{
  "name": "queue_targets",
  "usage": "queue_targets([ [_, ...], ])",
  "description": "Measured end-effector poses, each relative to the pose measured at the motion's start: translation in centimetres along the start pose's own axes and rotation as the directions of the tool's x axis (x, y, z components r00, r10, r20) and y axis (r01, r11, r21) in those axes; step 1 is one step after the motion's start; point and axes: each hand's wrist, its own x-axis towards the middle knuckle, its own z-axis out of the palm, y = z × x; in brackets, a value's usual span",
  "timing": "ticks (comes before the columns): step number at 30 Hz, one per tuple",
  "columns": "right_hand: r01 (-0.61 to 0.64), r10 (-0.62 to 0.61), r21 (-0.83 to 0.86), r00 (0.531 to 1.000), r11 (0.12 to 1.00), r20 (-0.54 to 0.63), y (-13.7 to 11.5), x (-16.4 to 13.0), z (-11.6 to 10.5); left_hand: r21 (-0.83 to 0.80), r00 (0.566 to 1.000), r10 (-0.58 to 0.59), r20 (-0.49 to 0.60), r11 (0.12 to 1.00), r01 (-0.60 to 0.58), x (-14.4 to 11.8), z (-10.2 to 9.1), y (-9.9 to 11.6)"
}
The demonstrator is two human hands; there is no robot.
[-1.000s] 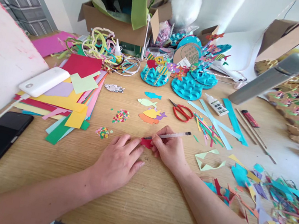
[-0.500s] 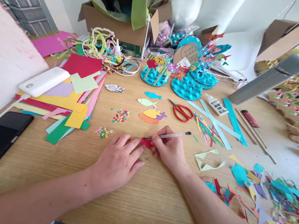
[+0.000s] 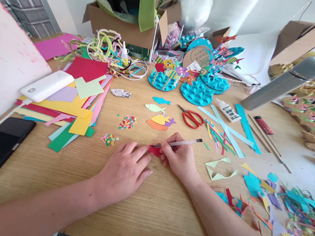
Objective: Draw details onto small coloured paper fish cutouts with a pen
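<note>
Now the right hand [image 3: 180, 160] grips a pen [image 3: 182, 142], marking the red cutout [image 3: 154, 150] that the left hand [image 3: 124, 171], fingers spread flat, steadies on the surface [image 3: 141, 212].

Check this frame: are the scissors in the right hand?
No, the right hand holds a pen over a red paper piece, while the scissors lie apart on the table.

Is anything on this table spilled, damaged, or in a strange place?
Nothing looks damaged. Paper scraps lie scattered at the table's right side, and a white power bank sits on top of the coloured paper sheets.
</note>
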Motion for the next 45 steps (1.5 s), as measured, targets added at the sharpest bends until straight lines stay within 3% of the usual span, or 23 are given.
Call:
queue_targets([
  [45,0.012,-0.012,-0.023,1.000,1.000,0.013,0.08,0.04,-0.07,0.011,1.000,-0.001,0.002,1.000,0.001,-0.05,-0.02,0.05],
])
